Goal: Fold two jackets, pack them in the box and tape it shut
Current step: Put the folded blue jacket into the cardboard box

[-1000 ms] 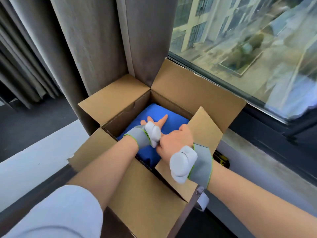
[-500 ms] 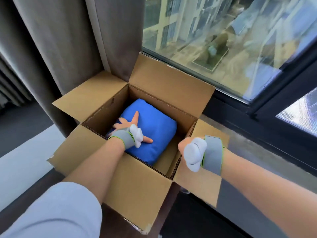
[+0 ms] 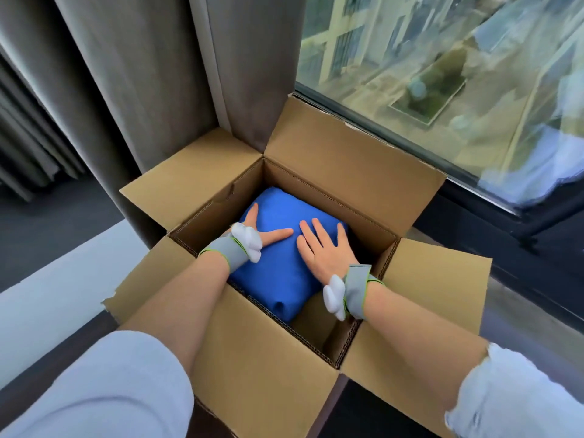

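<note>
An open cardboard box (image 3: 344,159) stands in front of me with all its flaps spread outward. Inside lies a folded blue jacket (image 3: 278,273), filling the left and middle of the box. My left hand (image 3: 262,232) lies flat on the jacket's left part, fingers straight and spread. My right hand (image 3: 325,248) presses flat on the jacket's right part, fingers straight. Both wrists wear grey bands with white pieces. A second jacket is not visible; anything under the blue one is hidden.
A grey curtain (image 3: 142,90) hangs right behind the box's far left corner. A large window (image 3: 442,58) runs along the far right over a dark frame (image 3: 505,222). A white surface (image 3: 53,289) lies to the left. Dark floor lies around the box.
My right hand left the right flap, which now lies spread outward, and came down flat onto the blue jacket. My left hand has stayed on the jacket.
</note>
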Tool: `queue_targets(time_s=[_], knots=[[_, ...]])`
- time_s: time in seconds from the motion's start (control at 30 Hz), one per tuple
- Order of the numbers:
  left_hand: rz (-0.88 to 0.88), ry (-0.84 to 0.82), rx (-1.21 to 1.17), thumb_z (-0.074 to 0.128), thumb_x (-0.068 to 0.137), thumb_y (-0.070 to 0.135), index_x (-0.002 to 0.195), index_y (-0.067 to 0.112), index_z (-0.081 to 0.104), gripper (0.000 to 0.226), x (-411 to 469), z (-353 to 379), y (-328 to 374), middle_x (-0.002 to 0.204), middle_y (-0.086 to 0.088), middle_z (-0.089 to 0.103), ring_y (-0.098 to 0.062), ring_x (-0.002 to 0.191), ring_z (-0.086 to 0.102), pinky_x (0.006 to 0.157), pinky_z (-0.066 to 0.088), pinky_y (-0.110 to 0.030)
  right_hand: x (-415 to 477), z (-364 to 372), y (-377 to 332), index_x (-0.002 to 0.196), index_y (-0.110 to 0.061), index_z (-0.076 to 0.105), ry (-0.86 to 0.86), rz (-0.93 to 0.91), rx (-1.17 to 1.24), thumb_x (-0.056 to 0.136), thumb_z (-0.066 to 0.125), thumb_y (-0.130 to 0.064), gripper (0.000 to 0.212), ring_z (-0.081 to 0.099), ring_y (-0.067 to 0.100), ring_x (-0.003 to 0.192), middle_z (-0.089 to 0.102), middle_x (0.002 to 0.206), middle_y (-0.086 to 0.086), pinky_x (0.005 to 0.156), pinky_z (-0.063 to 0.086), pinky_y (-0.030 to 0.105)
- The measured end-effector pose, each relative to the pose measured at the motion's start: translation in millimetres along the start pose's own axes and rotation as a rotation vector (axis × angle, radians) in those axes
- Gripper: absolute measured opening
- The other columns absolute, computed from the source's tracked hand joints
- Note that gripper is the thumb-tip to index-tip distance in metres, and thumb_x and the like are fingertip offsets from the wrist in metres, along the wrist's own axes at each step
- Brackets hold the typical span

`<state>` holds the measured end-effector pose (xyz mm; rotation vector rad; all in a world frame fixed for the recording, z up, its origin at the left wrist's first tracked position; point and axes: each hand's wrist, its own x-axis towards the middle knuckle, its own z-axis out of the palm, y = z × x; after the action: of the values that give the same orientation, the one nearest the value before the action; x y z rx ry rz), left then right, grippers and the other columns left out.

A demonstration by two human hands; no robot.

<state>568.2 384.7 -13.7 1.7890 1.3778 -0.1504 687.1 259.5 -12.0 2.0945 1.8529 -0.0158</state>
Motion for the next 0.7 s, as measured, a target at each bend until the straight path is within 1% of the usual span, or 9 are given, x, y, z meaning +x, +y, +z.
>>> queue_targets(time_s=[0.07, 0.13, 0.17, 0.27, 0.33, 0.4, 0.5, 0.6, 0.7], knots=[[-0.018, 0.081, -0.102, 0.07, 0.059, 0.068, 0.15, 0.016, 0.012, 0.12, 4.4, -1.1, 2.3, 0.15, -0.014, 0.031, -0.032, 0.137, 0.033, 0.113, 0.028, -0.042, -12.2, -5.4, -0.2, 0.109, -0.019, 0.071, -0.06, -0.055, -0.042, 0.069, 0.058, -0.029, 0.044, 0.069, 0.03, 0.096, 0.071, 0.106, 0.012, 0.06, 0.056, 0.051], [-0.041, 0.102, -0.104, 0.071, 0.053, 0.071, 0.146, 0.015, 0.025, 0.117, 8.5, -3.8, 4.8, 0.142, -0.015, 0.042, -0.033, 0.129, 0.043, 0.108, 0.036, -0.043, -13.0, -18.3, 4.9, 0.114, -0.021, 0.069, -0.066, -0.049, -0.072, 0.045, 0.084, -0.027, 0.071, 0.068, 0.031, 0.098, 0.069, 0.109, 0.016, 0.059, 0.056, 0.049], [-0.061, 0.057, -0.079, 0.071, 0.046, 0.074, 0.144, 0.016, 0.028, 0.121, 7.8, -5.8, 8.3, 0.139, -0.012, 0.046, -0.032, 0.126, 0.047, 0.106, 0.039, -0.041, -13.3, -21.0, 7.9, 0.122, -0.022, 0.064, -0.06, -0.053, -0.049, 0.045, 0.087, -0.025, 0.081, 0.065, 0.032, 0.104, 0.065, 0.116, 0.02, 0.062, 0.056, 0.049], [-0.03, -0.031, 0.089, 0.069, 0.064, 0.067, 0.149, 0.017, 0.013, 0.113, 2.3, 15.7, 6.8, 0.145, -0.013, 0.038, -0.032, 0.131, 0.041, 0.108, 0.034, -0.036, -24.9, -36.3, 6.3, 0.132, -0.027, 0.054, -0.022, -0.051, 0.021, 0.066, 0.081, -0.027, 0.071, 0.057, 0.028, 0.114, 0.057, 0.123, 0.014, 0.064, 0.054, 0.041], [0.006, -0.083, 0.29, 0.062, 0.073, 0.066, 0.15, 0.017, -0.008, 0.115, -7.7, 23.2, 11.4, 0.153, -0.018, 0.022, -0.033, 0.139, 0.029, 0.112, 0.025, -0.035, -20.0, -34.5, 11.7, 0.143, -0.027, 0.03, -0.251, -0.083, 0.065, 0.086, 0.063, -0.02, 0.066, 0.033, 0.03, 0.131, 0.033, 0.139, 0.012, 0.082, 0.046, 0.039], [0.032, -0.178, 0.443, 0.061, 0.071, 0.069, 0.148, 0.019, -0.017, 0.121, -7.7, 10.2, 11.0, 0.157, -0.015, 0.012, -0.031, 0.143, 0.02, 0.116, 0.019, -0.036, -8.0, -43.9, 17.3, 0.139, -0.022, 0.027, -0.442, -0.082, 0.112, 0.076, 0.074, -0.019, 0.079, 0.029, 0.033, 0.126, 0.027, 0.136, 0.011, 0.089, 0.045, 0.039], [0.037, -0.256, 0.545, 0.072, 0.066, 0.062, 0.146, 0.022, -0.024, 0.132, -8.4, -2.1, 5.1, 0.158, -0.012, 0.007, -0.03, 0.144, 0.017, 0.117, 0.018, -0.039, 5.2, -32.8, 10.2, 0.133, -0.016, 0.026, -0.43, -0.038, 0.101, 0.071, 0.076, -0.014, 0.08, 0.03, 0.033, 0.122, 0.027, 0.132, 0.011, 0.07, 0.042, 0.038], [0.046, -0.22, 0.516, 0.078, 0.067, 0.049, 0.144, 0.02, -0.028, 0.134, -18.3, 18.3, 6.3, 0.155, -0.024, 0.008, -0.032, 0.144, 0.018, 0.115, 0.019, -0.035, 4.6, -17.5, -2.4, 0.137, -0.016, 0.024, -0.363, 0.016, 0.098, 0.089, 0.052, -0.007, 0.057, 0.028, 0.033, 0.125, 0.025, 0.137, 0.013, 0.069, 0.04, 0.038], [0.034, -0.176, 0.47, 0.08, 0.065, 0.049, 0.145, 0.023, -0.027, 0.136, -22.5, 20.8, 5.1, 0.154, -0.025, 0.01, -0.033, 0.143, 0.02, 0.114, 0.022, -0.037, -0.3, -18.9, -2.4, 0.137, -0.015, 0.024, -0.371, 0.004, 0.119, 0.084, 0.059, -0.008, 0.064, 0.029, 0.033, 0.123, 0.026, 0.134, 0.012, 0.067, 0.038, 0.034]])
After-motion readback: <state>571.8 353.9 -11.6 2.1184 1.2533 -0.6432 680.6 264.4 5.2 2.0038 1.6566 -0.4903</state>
